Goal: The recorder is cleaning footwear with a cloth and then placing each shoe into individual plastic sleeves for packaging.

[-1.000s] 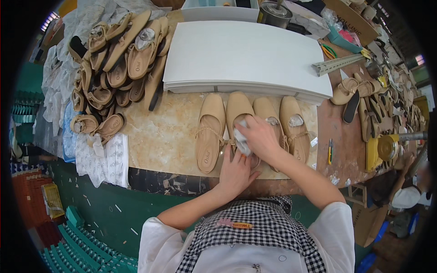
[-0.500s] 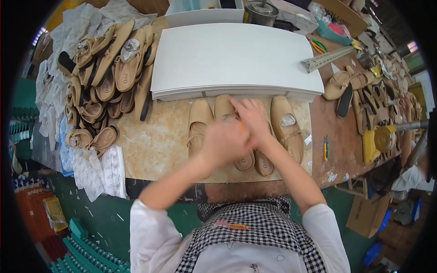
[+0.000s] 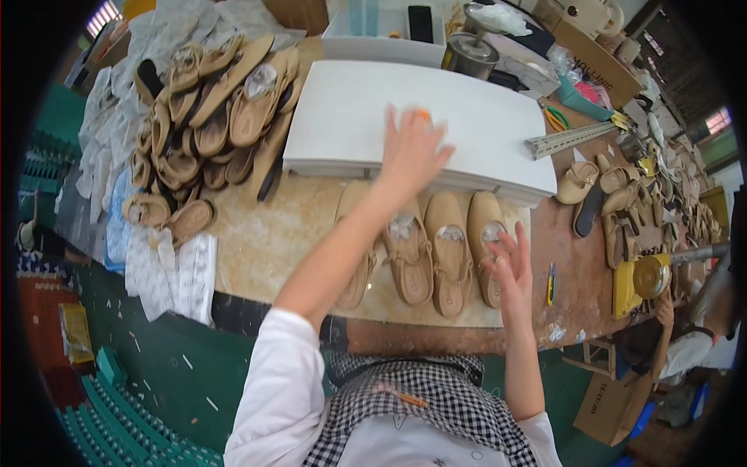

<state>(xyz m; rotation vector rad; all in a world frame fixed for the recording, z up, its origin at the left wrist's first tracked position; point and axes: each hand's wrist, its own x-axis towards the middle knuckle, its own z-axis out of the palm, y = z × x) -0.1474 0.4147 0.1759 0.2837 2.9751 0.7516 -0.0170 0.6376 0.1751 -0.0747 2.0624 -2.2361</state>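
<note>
In the head view, four beige shoes (image 3: 449,268) are lying side by side on the worktop (image 3: 249,249) in front of me, toes pointing away toward the white stack (image 3: 342,101), heels facing me, long axes running nearly parallel. I am counting three pale crumpled wads (image 3: 449,233), one each in the openings of the three shoes on the right; my left forearm (image 3: 342,253) is crossing the leftmost shoe and hiding much of it. I am holding my left hand (image 3: 412,152) over the stack, fingers spread wide and blurring; whether they are touching it I cannot tell. My right hand (image 3: 513,268) is hanging at the rightmost shoe, fingers apart and empty, covering part of its edge. One heap of similar shoes (image 3: 214,128) is rising on the left, with white paper (image 3: 191,272) lying below it. On the right, one cutter (image 3: 552,284) and one metal bar (image 3: 568,141) are resting. Behind the stack, one metal can (image 3: 471,56) is standing beside a white box (image 3: 373,48).
</note>
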